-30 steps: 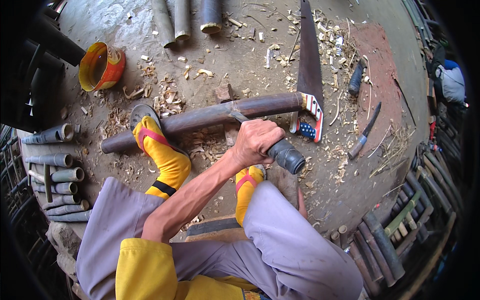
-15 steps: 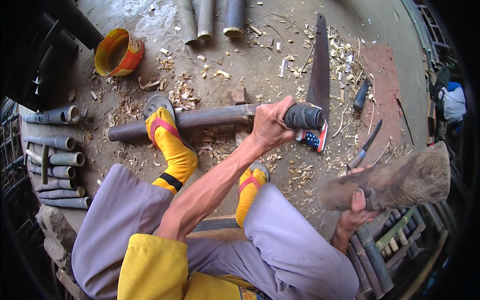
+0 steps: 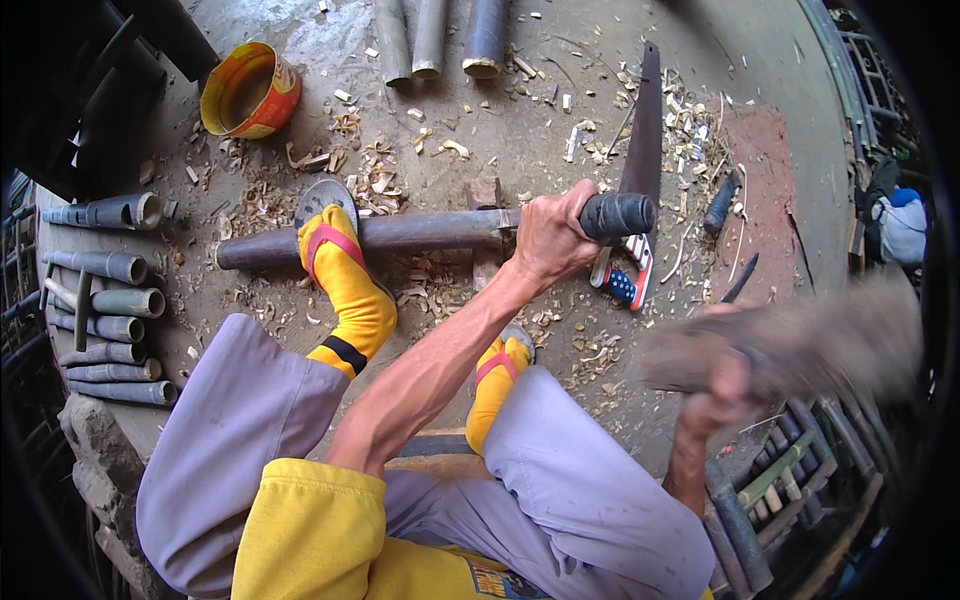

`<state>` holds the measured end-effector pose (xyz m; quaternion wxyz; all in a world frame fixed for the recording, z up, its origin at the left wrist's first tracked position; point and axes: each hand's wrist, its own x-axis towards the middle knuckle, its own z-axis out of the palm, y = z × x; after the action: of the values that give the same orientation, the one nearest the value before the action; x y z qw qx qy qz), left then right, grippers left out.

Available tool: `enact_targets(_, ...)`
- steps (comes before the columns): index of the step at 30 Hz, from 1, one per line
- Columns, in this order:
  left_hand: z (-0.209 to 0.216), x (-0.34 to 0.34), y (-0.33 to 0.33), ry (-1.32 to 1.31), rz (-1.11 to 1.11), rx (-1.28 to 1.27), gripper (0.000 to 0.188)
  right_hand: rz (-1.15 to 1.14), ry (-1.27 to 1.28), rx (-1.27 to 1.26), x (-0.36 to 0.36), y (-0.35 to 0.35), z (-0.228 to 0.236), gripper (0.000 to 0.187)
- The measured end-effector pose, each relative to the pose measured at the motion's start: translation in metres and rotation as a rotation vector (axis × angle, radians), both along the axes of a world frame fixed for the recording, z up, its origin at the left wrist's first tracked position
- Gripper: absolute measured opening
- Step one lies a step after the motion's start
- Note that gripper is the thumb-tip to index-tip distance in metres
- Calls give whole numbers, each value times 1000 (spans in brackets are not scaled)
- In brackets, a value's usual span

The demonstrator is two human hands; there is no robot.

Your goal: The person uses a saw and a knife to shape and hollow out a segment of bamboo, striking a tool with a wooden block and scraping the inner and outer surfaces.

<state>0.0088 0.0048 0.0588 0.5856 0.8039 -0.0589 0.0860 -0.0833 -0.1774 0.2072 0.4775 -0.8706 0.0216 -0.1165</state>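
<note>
My left hand (image 3: 552, 232) is closed round a tool with a black-wrapped handle (image 3: 618, 216), whose butt sticks out to the right; my fist hides its other end. The fist sits at the right end of a dark bamboo pole (image 3: 420, 232) lying on the ground. My left foot (image 3: 340, 262), in a yellow sock and flip-flop, presses on that pole. At the right, my right hand (image 3: 716, 395) grips a thick wooden log (image 3: 820, 345), held off the ground and blurred by motion. A wooden block (image 3: 486, 195) lies under the pole.
A saw (image 3: 643, 150) with a star-patterned handle lies beyond my left hand. A knife (image 3: 741, 278) and a black handle (image 3: 720, 204) lie to the right. Bamboo pieces (image 3: 105, 265) line the left, near a red-yellow tub (image 3: 268, 105). Shavings (image 3: 376, 180) litter the ground.
The log in my right hand has swung slightly to the right and is now smeared by motion. My left hand keeps its grip at the pole's end. The whole view has shifted a little.
</note>
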Motion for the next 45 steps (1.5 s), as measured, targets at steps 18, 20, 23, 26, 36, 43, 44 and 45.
enact_targets(18,-1,5,7,62,55,63,26,80,173,-121,34,25,-11,98)
enact_targets(20,0,11,11,64,59,79,26,62,147,-93,44,17,20,97)
enact_targets(23,0,5,6,93,36,67,26,-143,-99,124,40,-10,53,70)
enact_targets(26,1,4,-1,84,6,36,26,-281,-207,439,36,3,48,70)
enact_targets(36,1,-1,17,93,6,-121,23,-45,31,-136,26,18,-11,98)
enact_targets(43,13,-12,122,161,336,-946,19,-146,149,-37,-3,0,-37,96)
enact_targets(44,10,-16,132,173,302,-905,19,-131,171,-37,-6,1,-44,96)
enact_targets(45,5,-19,133,162,302,-805,19,-108,180,-49,-8,4,-48,95)
